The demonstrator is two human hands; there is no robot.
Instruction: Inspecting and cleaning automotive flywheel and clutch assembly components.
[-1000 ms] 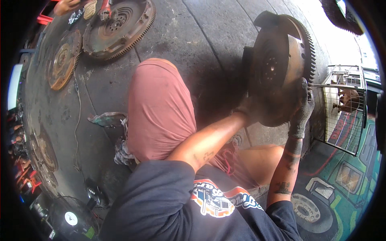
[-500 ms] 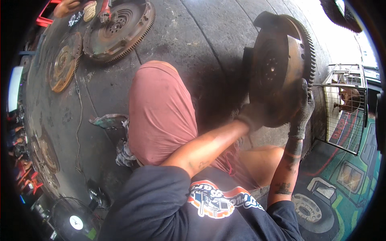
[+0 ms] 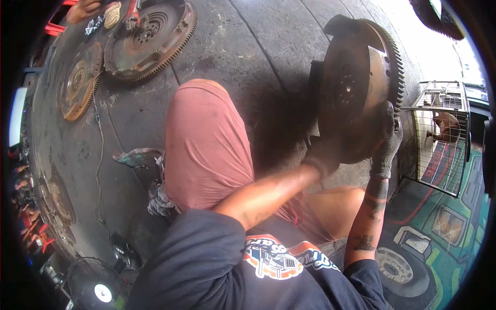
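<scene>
Rusty toothed flywheel point(image 3: 356, 88) held on edge, far right, above the concrete floor point(image 3: 248, 46). Gloved left hand point(image 3: 323, 155) clamped under its lower rim; gloved right hand point(image 3: 387, 139) gripping its toothed right edge. Wire cage point(image 3: 439, 139) just right.

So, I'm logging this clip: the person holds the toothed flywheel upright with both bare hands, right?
Not quite. The head view shows both the left hand and the right hand in dark work gloves, not bare; they do hold the toothed flywheel upright.
</scene>
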